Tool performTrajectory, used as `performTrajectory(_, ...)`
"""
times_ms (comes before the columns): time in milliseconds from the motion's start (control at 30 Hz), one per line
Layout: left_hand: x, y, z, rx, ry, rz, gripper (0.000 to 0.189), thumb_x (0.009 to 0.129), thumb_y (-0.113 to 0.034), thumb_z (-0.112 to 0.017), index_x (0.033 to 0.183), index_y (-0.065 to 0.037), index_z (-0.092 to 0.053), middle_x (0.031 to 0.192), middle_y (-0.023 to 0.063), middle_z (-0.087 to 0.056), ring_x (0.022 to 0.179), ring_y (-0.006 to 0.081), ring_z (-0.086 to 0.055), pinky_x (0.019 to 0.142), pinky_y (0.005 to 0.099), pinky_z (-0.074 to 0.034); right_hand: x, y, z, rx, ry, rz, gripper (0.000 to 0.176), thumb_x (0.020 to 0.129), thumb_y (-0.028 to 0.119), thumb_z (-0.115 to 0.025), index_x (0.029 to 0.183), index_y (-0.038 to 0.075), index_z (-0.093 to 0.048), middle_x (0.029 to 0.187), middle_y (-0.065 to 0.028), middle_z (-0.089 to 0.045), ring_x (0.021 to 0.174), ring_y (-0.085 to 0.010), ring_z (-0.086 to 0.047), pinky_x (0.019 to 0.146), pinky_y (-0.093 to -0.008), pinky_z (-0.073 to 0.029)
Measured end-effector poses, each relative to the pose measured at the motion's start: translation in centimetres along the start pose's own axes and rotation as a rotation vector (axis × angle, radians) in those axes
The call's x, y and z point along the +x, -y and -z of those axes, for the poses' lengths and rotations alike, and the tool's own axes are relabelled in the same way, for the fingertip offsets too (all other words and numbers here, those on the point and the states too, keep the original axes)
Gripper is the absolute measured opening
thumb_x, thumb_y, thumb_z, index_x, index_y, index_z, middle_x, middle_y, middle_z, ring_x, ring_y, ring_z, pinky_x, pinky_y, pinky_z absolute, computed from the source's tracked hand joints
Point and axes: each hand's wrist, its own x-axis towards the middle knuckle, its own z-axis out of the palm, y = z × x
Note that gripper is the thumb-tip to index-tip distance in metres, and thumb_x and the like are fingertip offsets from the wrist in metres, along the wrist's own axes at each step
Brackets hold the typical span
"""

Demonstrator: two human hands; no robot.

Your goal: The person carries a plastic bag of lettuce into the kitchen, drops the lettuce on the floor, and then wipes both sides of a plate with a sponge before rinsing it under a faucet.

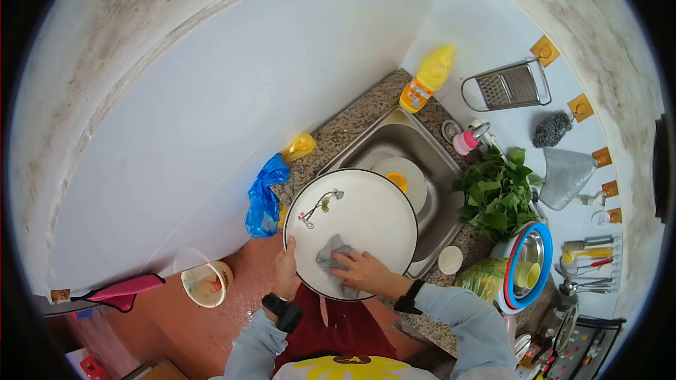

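Cloth [329, 252], grey & crumpled, lay under/just L of R hand [367, 272], half-curled fingers pinning it to round, white, dark-rimmed dish [366, 214], L hand [285, 276] gripping rim.

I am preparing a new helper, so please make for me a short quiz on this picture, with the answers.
1. What lies between the right hand and the large white dish?
2. True or false: the yellow bottle stands beside the sink.
3. Which thing hangs on the wall: A, the large white dish; B, the grater; C, the yellow bottle?

Key: 1. A grey cloth. 2. True. 3. B.
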Motion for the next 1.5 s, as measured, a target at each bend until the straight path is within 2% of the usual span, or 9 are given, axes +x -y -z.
performTrajectory(67,0.2,0.0,-0.1,0.004,0.027,-0.024,0.049,0.096,-0.037,-0.047,0.12,0.005,-0.051,0.111,0.0142,-0.06,0.096,0.0212,-0.061,0.08,0.0331,-0.051,2.7,0.7,-0.7,0.016,-0.106,0.168,0.02,0.077,0.021,-0.059,0.093,0.012,-0.054,0.111,-0.0047,-0.049,0.096,-0.0195,-0.052,0.066,-0.03,-0.049)
performTrajectory(200,-0.3,-0.8,0.0,0.127,0.028,0.003,0.052,0.097,-0.046,-0.041,0.121,0.0,-0.052,0.109,0.0083,-0.06,0.092,0.0158,-0.059,0.08,0.029,-0.05,8.6,1.6,-2.5,0.045,-0.175,0.238,0.015,0.079,0.017,-0.054,0.09,0.008,-0.053,0.091,-0.0027,-0.051,0.088,-0.0178,-0.053,0.065,-0.03,-0.048)
performTrajectory(367,1.7,0.3,1.2,0.095,-0.047,-0.029,0.057,0.095,-0.051,-0.04,0.118,-0.001,-0.054,0.105,0.0079,-0.061,0.088,0.0143,-0.059,0.075,0.0282,-0.05,12.2,-1.6,-2.1,0.102,-0.245,0.316,0.013,0.077,0.015,-0.054,0.087,0.007,-0.052,0.088,-0.0054,-0.051,0.084,-0.0213,-0.054,0.066,-0.0309,-0.048)
performTrajectory(733,1.6,0.6,1.3,0.55,-0.176,-0.229,0.061,0.096,-0.047,-0.041,0.108,0.01,-0.06,0.095,0.014,-0.064,0.085,0.0184,-0.06,0.073,0.0297,-0.047,15.0,-9.3,1.4,-0.16,-0.473,-0.05,0.029,0.077,0.015,-0.056,0.105,0.011,-0.056,0.082,-0.0061,-0.057,0.075,-0.0224,-0.061,0.062,-0.0348,-0.05)
performTrajectory(1067,1.2,0.2,0.7,0.634,-0.278,-0.23,0.054,0.096,-0.04,-0.045,0.103,0.011,-0.061,0.088,0.0168,-0.065,0.08,0.0187,-0.059,0.07,0.0331,-0.046,6.7,-14.4,3.2,-0.294,-0.42,-0.588,0.015,0.079,0.009,-0.054,0.094,0.01,-0.05,0.076,-0.0058,-0.059,0.073,-0.0234,-0.062,0.061,-0.0358,-0.051)
performTrajectory(1167,1.5,0.7,0.8,0.567,-0.257,-0.324,0.054,0.097,-0.039,-0.043,0.106,0.011,-0.06,0.092,0.0169,-0.065,0.082,0.0197,-0.06,0.073,0.0328,-0.046,2.1,-13.5,2.7,-0.302,-0.517,-0.618,0.016,0.081,0.009,-0.054,0.096,0.011,-0.049,0.081,-0.007,-0.06,0.074,-0.0234,-0.063,0.063,-0.0355,-0.052)
performTrajectory(1300,1.2,0.4,0.8,0.404,-0.161,-0.285,0.054,0.098,-0.039,-0.04,0.109,0.01,-0.059,0.096,0.0168,-0.065,0.085,0.0211,-0.06,0.076,0.0324,-0.046,-2.6,-12.2,1.1,-0.353,-0.307,-0.631,0.025,0.081,0.007,-0.052,0.105,0.011,-0.05,0.084,-0.0068,-0.056,0.075,-0.0228,-0.061,0.064,-0.0368,-0.046)
performTrajectory(1367,1.1,0.0,1.0,0.488,-0.091,-0.249,0.06,0.097,-0.046,-0.039,0.116,0.008,-0.056,0.108,0.0138,-0.061,0.094,0.0193,-0.059,0.079,0.0299,-0.047,-4.0,-10.4,0.7,-0.327,-0.318,-0.631,0.024,0.08,0.006,-0.052,0.104,0.011,-0.051,0.085,-0.0065,-0.055,0.078,-0.0231,-0.059,0.066,-0.037,-0.043)
performTrajectory(1500,0.4,-0.4,0.2,0.415,-0.083,-0.237,0.057,0.099,-0.041,-0.037,0.116,0.009,-0.056,0.106,0.0157,-0.062,0.095,0.0206,-0.058,0.083,0.0294,-0.045,-6.7,-6.1,-0.1,-0.286,-0.285,-0.648,0.025,0.08,0.009,-0.055,0.105,0.011,-0.053,0.091,-0.0068,-0.053,0.09,-0.0239,-0.055,0.071,-0.0385,-0.038)
